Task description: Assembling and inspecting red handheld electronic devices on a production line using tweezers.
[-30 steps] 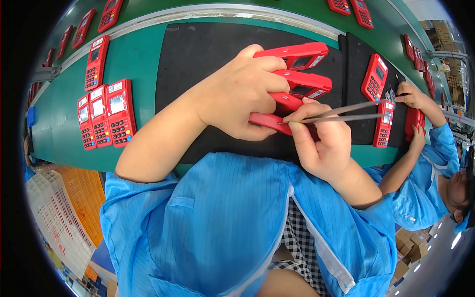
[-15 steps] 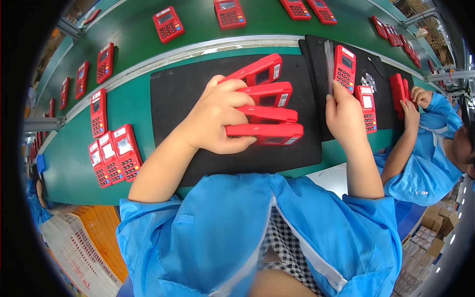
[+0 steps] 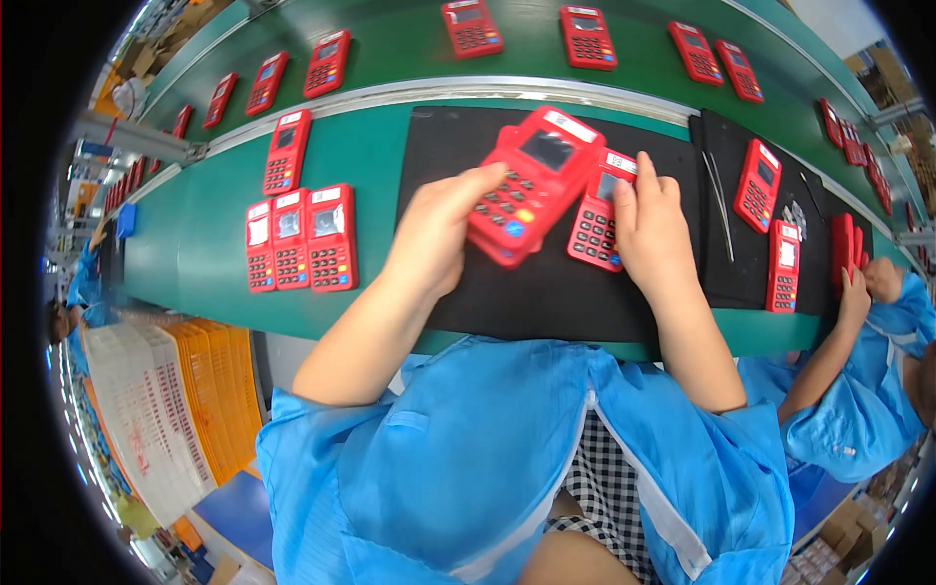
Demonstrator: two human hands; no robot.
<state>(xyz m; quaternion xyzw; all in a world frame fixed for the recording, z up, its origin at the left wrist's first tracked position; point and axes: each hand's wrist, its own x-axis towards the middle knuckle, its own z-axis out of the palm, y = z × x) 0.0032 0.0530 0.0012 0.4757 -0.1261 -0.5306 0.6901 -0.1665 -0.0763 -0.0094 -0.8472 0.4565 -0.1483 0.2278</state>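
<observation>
My left hand [image 3: 441,229] is closed around a small stack of red card payment terminals [image 3: 546,161], tilted above the black mat [image 3: 468,307]. The top one shows its dark screen and keypad; at least one more peeks out beneath it. Just to the right, another red terminal [image 3: 595,229] is at the mat, partly covered by the stack. My right hand [image 3: 655,219] grips this terminal's right edge, thumb against its side and index finger stretched upward. Whether it rests on the mat or is slightly lifted, I cannot tell.
Tweezers [image 3: 720,205], two red terminals and small loose pieces [image 3: 796,220] lie on a second mat at right. A co-worker's hands [image 3: 868,283] hold red terminals beyond. Several terminals [image 3: 289,239] stand grouped at left; more line the green belt [image 3: 390,58] behind a metal rail.
My left hand has turned its fanned terminals face up. My right hand has left the tweezers on the right mat and come left to a terminal. The whole view has shifted.
</observation>
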